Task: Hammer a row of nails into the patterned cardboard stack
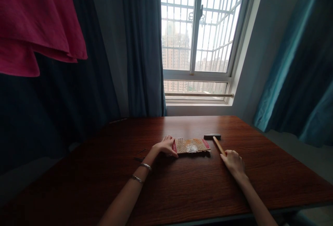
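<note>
My left hand grips the left end of a flat board covered in small holes, with pinkish-red ends and a whitish patch near its front edge. Several thin nails stand upright in the board, close to my left hand. On the right, my right hand is wrapped around the wooden handle of a hammer. The hammer's dark head is low over the table, just past the board's right end; whether it touches the wood I cannot tell.
A brown wooden table spreads under both hands. Thin dark objects lie left of my left wrist. Behind the table is a barred window between blue curtains. A pink cloth hangs at the upper left.
</note>
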`<state>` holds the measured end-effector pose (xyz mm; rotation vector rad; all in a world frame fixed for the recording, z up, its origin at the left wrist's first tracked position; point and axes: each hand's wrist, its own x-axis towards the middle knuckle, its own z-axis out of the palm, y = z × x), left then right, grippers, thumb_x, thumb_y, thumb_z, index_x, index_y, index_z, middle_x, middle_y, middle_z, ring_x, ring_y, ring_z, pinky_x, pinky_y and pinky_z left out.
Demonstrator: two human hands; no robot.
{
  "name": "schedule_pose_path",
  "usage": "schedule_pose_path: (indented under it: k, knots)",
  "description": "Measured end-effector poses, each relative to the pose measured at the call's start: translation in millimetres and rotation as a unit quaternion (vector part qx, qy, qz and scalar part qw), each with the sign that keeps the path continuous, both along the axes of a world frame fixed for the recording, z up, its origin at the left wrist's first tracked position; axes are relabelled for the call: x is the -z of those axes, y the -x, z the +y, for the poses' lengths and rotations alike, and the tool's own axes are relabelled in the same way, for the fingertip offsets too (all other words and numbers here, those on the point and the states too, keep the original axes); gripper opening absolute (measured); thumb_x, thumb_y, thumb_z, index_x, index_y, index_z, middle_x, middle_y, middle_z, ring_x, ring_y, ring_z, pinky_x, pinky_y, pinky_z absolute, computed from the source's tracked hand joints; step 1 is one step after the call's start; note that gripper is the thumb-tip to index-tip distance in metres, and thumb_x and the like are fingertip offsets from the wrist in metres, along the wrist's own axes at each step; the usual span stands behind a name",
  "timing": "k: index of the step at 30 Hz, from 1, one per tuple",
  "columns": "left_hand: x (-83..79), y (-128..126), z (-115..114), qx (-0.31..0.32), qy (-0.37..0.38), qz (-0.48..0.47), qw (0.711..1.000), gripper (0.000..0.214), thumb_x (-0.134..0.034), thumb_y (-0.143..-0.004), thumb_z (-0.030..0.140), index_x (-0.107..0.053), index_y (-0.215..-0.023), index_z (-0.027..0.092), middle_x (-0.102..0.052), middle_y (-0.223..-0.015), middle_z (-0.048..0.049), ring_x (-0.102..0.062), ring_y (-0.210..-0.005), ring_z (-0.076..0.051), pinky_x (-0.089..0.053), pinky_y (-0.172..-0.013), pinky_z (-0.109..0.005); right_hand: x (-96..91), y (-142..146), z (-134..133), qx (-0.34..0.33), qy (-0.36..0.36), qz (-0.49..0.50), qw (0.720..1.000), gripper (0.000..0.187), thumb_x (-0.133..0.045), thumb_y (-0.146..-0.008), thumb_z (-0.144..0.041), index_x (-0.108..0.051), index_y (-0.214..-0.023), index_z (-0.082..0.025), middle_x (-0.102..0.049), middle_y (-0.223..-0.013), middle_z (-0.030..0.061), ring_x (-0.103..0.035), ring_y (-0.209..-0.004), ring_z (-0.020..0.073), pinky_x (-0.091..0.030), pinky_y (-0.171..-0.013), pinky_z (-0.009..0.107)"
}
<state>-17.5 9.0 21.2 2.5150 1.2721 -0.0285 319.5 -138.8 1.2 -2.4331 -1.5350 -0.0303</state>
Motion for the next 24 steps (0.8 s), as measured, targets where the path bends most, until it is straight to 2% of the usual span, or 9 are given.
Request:
schedule_pose_path:
  k: [10,14,24]
  knots:
    - [-1.9,0.5,-0.2,0.005,0.012,-0.019,1.000,0.105,-0.070,-0.041,0.065,-0.035,-0.128,0.020,-0.033,-0.132,-0.0124,-0.028,-0.123,-0.032,-0.020,-0.105,-0.038,3.3,10.0,-2.2,0.017,0.013,-0.086,0.996,0.032,-0.043,-0.084,-0.042,-0.061,-0.095,-0.018,-0.060,-0.090,0.0129,-0.063,-0.081,0.0258,-0.047,-0.066,0.036]
    - [-3.5,0.9,-1.7,0.010,0.009,-0.031,0.999,0.104,-0.070,-0.040,0.065,-0.037,-0.127,0.020,-0.036,-0.129,-0.0117,-0.031,-0.121,-0.032,-0.021,-0.104,-0.037,5.8,16.3,-3.8,0.015,-0.011,-0.112,0.994,0.032,-0.042,-0.085,-0.041,-0.059,-0.092,-0.016,-0.059,-0.091,0.0143,-0.059,-0.089,0.0267,-0.047,-0.065,0.034]
    - [-1.4,0.4,-1.2,-0.002,0.011,-0.025,1.000,0.107,-0.070,-0.038,0.066,-0.035,-0.128,0.021,-0.034,-0.131,-0.0117,-0.028,-0.123,-0.033,-0.019,-0.105,-0.039,5.6,19.3,-6.7,0.018,-0.013,-0.099,0.995,0.031,-0.038,-0.086,-0.041,-0.056,-0.092,-0.016,-0.057,-0.089,0.0126,-0.058,-0.087,0.0255,-0.047,-0.064,0.033]
